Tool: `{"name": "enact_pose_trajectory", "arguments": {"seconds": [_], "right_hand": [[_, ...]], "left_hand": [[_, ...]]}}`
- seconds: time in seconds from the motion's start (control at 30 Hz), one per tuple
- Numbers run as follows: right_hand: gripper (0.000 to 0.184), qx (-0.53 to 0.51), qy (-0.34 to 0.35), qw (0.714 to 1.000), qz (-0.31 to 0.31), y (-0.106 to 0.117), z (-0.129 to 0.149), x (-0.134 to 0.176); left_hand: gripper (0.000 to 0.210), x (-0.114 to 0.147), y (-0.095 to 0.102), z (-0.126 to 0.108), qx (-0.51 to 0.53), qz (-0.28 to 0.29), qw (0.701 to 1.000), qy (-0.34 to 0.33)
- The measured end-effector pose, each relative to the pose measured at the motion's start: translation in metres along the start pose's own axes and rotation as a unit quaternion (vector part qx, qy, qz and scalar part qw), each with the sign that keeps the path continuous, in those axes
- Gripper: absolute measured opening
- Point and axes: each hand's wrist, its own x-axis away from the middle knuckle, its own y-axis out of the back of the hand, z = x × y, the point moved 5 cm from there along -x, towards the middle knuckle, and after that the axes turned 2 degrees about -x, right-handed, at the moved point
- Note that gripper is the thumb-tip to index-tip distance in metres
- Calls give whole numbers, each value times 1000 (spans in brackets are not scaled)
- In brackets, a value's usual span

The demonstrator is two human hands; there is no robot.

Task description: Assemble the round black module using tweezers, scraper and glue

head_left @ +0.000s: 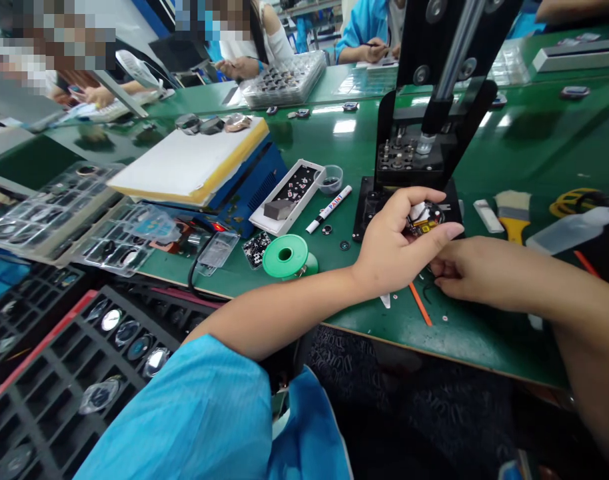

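My left hand (394, 243) is closed around a small round watch-like module (423, 219), pinched between thumb and fingers, with a yellow part and fine wires showing. Right below it my right hand (457, 267) is curled on the bench, fingertips pressed together; what they hold, if anything, is hidden. Behind both hands stands a black press fixture (409, 157) with a metal plunger and pins. An orange stick (420, 303) lies on the green bench between my forearms, near a few tiny loose parts.
To the left lie a green spool (286, 257), a paint marker (329, 209), a white tray of small parts (290, 193) and a blue machine (254, 180). A brush (513, 212) and squeeze bottle (569, 230) are at right. A compartment tray (59, 360) sits lower left. People work opposite.
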Motion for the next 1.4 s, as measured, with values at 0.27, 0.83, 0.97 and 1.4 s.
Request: {"name": "enact_pose_trajectory", "arguments": {"seconds": [0.27,0.83,0.97,1.4], "right_hand": [[15,-12,11,998,-53,6,-2,-1],[14,-557,34,759,-336,38,-16,6],[28,-585,3,746,-318,34,-17,2],[31,-509,86,799,-308,30,-12,-2]], "left_hand": [[56,0,2,-1,-2,-4,1000,1],[54,1,-12,8,105,87,987,85],[55,1,-17,4,156,123,976,92],[47,-5,-5,8,99,44,991,75]]}}
